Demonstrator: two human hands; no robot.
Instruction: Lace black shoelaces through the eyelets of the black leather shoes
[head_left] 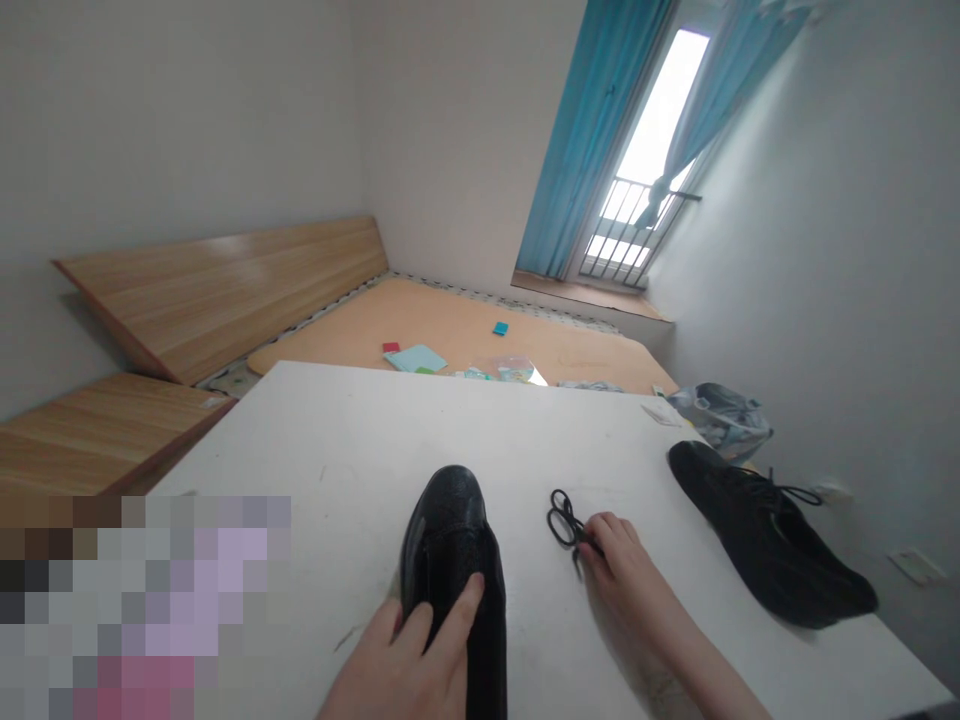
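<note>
A black leather shoe point(452, 520) lies on the white table with its toe pointing away from me. My left hand point(420, 650) rests on it, fingers apart, the index finger touching the upper near the tongue. No lace shows on this shoe, though my hand covers part of it. To its right, my right hand point(619, 565) pinches a looped black shoelace point(562, 515) at the tabletop. A second black shoe point(765, 535), with its lace threaded and tied, stands at the table's right side, apart from both hands.
The white table point(360, 440) fills the foreground. Beyond it, an orange-covered bed point(450, 305) holds papers point(416, 358) and small packets. A plastic bag point(724, 415) sits past the right edge. A wooden headboard point(240, 290) stands left, and a blue curtain point(592, 130) hangs by the window.
</note>
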